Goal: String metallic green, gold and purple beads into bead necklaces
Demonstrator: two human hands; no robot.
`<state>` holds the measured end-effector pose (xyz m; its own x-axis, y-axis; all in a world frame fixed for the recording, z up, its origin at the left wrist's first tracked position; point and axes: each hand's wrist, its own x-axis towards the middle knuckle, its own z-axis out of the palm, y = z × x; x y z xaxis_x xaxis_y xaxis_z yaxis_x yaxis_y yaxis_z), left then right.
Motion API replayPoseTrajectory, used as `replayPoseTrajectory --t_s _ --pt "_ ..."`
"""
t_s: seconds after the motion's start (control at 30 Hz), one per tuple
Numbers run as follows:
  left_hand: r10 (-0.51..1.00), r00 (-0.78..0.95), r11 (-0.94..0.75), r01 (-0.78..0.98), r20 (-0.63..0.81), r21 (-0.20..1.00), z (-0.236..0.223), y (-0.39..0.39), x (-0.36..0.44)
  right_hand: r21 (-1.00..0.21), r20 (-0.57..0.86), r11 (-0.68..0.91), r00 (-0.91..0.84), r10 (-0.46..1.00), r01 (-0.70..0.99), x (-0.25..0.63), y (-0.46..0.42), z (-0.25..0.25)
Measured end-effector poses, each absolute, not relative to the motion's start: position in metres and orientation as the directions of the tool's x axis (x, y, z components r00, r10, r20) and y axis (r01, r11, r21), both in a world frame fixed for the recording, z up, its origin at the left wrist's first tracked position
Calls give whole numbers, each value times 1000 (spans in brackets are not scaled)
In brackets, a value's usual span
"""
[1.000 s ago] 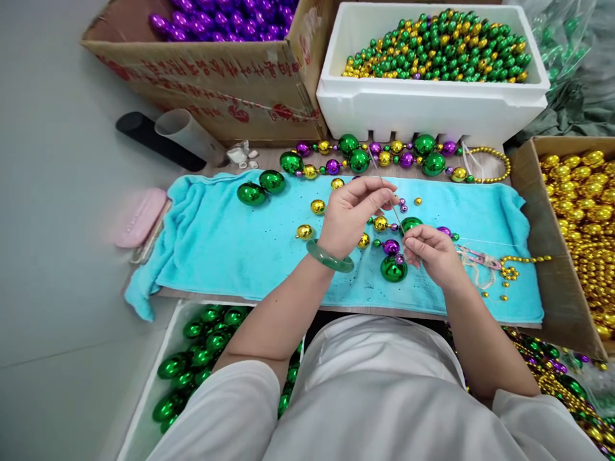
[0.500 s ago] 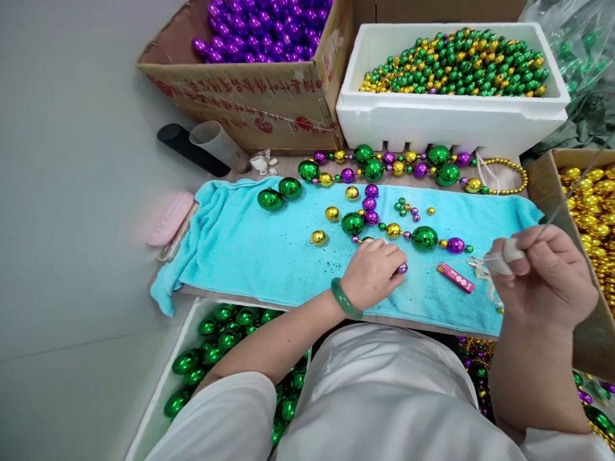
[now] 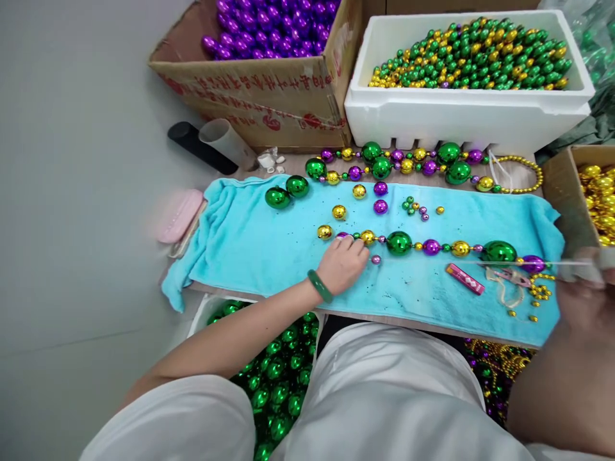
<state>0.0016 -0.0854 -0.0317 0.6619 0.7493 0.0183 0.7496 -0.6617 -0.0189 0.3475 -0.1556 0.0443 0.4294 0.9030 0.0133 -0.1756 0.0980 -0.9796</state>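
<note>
My left hand [image 3: 342, 264], with a green bangle on the wrist, rests on the turquoise towel [image 3: 250, 237], its fingers closed at the left end of a bead strand [image 3: 432, 246]. The strand runs straight to the right: gold, green and purple balls on a thin thread. My right hand [image 3: 583, 282] is at the far right edge, blurred, and pulls the thread taut; its fingers seem pinched on the thread. Loose beads [image 3: 379, 206] lie on the towel beyond the strand.
A finished bead string [image 3: 408, 163] lies behind the towel. Behind it stand a cardboard box of purple balls [image 3: 269, 96] and a white foam box of mixed beads [image 3: 461, 115]. Gold balls [image 3: 598, 192] fill a box at right; green balls [image 3: 273, 371] sit below. A pink lighter [image 3: 464, 279] lies on the towel.
The right hand pulled the thread out to the right, and the bunched beads now lie in a straight line. The left hand moved slightly left to the strand's end.
</note>
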Motion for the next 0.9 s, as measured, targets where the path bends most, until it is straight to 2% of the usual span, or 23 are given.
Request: replayPoseTrajectory --t_s 0.07,0.1,0.2,0.3,0.4,0.5,0.63,0.73,0.9 --pt "771 637 -637 771 13 -25 -30 -82 -4 -931 54 219 483 874 -291 336 -146 25" --pt "774 633 -632 774 5 -39 -28 -81 -6 -928 49 229 515 856 -292 329 -143 14" --pt "760 649 -648 754 -26 -106 -22 -79 -16 -957 -39 115 511 859 -267 310 -141 -17" --pt "707 700 -707 701 -100 -96 -16 -70 -28 -988 -60 20 503 862 -152 303 -150 -34" --pt "651 751 -758 651 -108 -39 -6 -56 -30 -999 27 40 463 886 -18 307 -161 -36" --pt "671 741 -742 670 -36 -32 4 -56 -13 -996 76 94 541 838 -7 324 -166 -31" --pt "611 788 -791 612 77 3 -7 -78 16 -993 31 103 699 714 -61 364 -160 -33" --pt "572 808 -810 584 140 -63 -26 -90 29 -995 40 94 763 645 -27 393 -148 -40" --pt "646 742 -727 670 178 -151 -37 -97 48 -997 77 66 731 677 44 423 -130 -60"
